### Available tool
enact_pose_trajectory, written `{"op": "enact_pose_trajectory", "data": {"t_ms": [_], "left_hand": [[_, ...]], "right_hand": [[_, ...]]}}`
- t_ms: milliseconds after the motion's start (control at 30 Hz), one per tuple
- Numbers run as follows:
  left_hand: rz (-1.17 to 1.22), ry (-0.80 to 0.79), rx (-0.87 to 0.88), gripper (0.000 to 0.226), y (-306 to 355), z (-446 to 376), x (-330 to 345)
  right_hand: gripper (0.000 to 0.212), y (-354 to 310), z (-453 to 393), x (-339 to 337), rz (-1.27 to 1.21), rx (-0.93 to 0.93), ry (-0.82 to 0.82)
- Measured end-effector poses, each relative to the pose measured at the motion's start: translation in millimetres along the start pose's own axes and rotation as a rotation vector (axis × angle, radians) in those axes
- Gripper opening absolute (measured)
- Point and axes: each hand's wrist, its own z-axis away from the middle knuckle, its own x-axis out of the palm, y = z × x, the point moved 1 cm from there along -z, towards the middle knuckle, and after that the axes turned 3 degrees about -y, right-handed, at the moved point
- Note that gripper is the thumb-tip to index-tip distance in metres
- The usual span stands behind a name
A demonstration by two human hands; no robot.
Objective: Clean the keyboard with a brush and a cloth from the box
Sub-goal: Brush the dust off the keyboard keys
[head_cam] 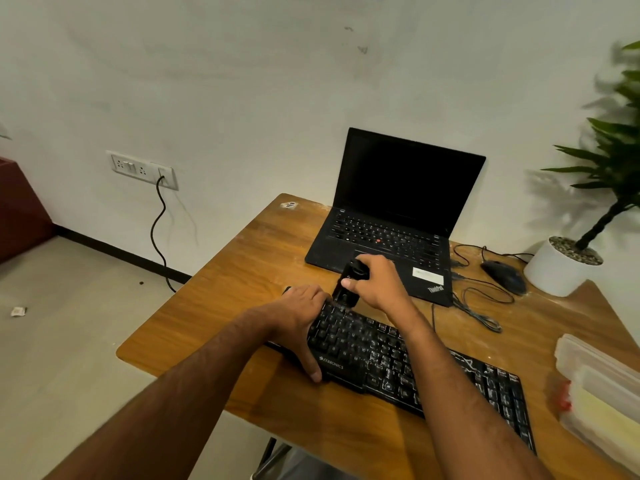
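A dusty black keyboard (408, 365) lies slanted across the wooden table (221, 306). My left hand (301, 320) grips its left end, thumb on the front edge and fingers over the back edge. My right hand (377, 282) is closed on a black brush (348, 284), whose lower end touches the keys at the keyboard's top left corner. At the right edge sits a translucent plastic box (602, 386) with something pale yellow inside and a red bit beside it; no cloth can be made out clearly.
An open black laptop (398, 216) stands behind the keyboard. A black mouse (504, 277) with looped cables lies to its right, next to a white plant pot (561, 268). A wall socket (142, 169) with a dangling cable is on the left.
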Motion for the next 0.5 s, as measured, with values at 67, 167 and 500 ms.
{"op": "enact_pose_trajectory", "data": {"t_ms": [67,167,500], "left_hand": [[0.000,0.012,0.009,0.134,0.9,0.8,-0.2],[-0.003,0.006,0.012,0.135,1.7,1.4,0.1],[-0.010,0.009,0.029,0.133,4.1,3.7,-3.0]], "right_hand": [[0.030,2.5,-6.7,-5.8,0.069,0.065,-0.090],[0.040,3.7,-12.9,-26.9,0.243,0.148,-0.205],[0.041,4.0,-19.3,-16.1,0.019,0.202,-0.211]]}}
